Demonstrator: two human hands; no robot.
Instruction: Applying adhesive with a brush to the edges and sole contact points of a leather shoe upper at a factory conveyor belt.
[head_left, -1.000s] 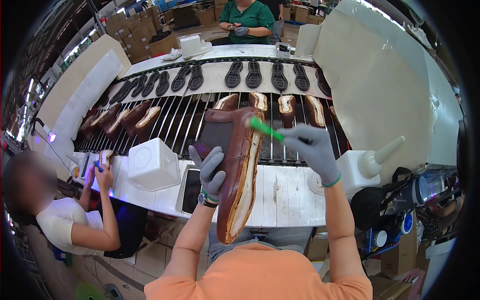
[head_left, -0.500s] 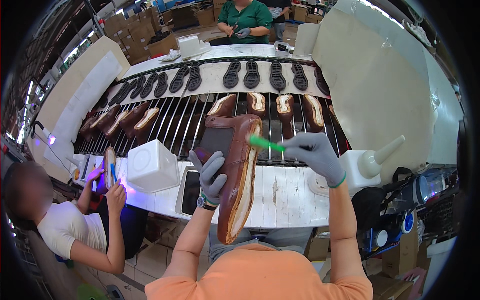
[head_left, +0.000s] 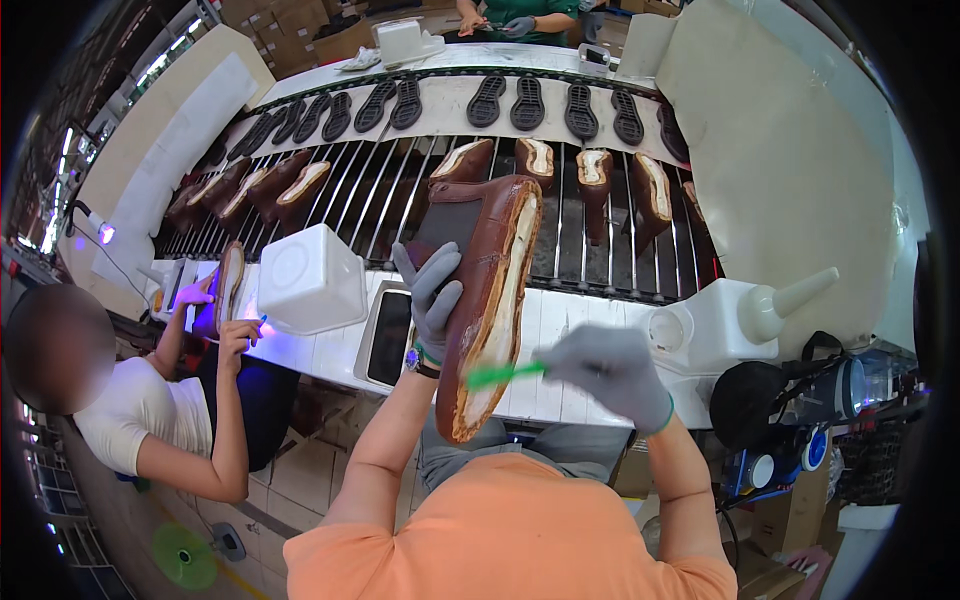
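My left hand (head_left: 434, 292), in a grey glove, is closed around the side of a brown leather shoe upper (head_left: 465, 280). The upper is held upright on its side, its pale underside turned to the right and its toe end pointing down at me. Gripped in my gloved right hand (head_left: 612, 375) is a green-handled brush (head_left: 505, 374). The brush end is at the pale underside near the toe, blurred by motion. A white plastic bottle with a long spout (head_left: 735, 315) and a small round cup (head_left: 668, 328) stand right of that hand.
Brown uppers (head_left: 652, 190) rest on a roller conveyor (head_left: 560, 260) ahead, with black soles (head_left: 527, 103) on a strip beyond. A white container (head_left: 311, 277) and a dark-screened device in a tray (head_left: 389, 335) stand left. A co-worker (head_left: 165, 425) sits at left; another stands across the table.
My right hand has moved the brush down the pale underside, from near the heel end to near the toe. My left hand still holds the upper. The whole view has shifted slightly.
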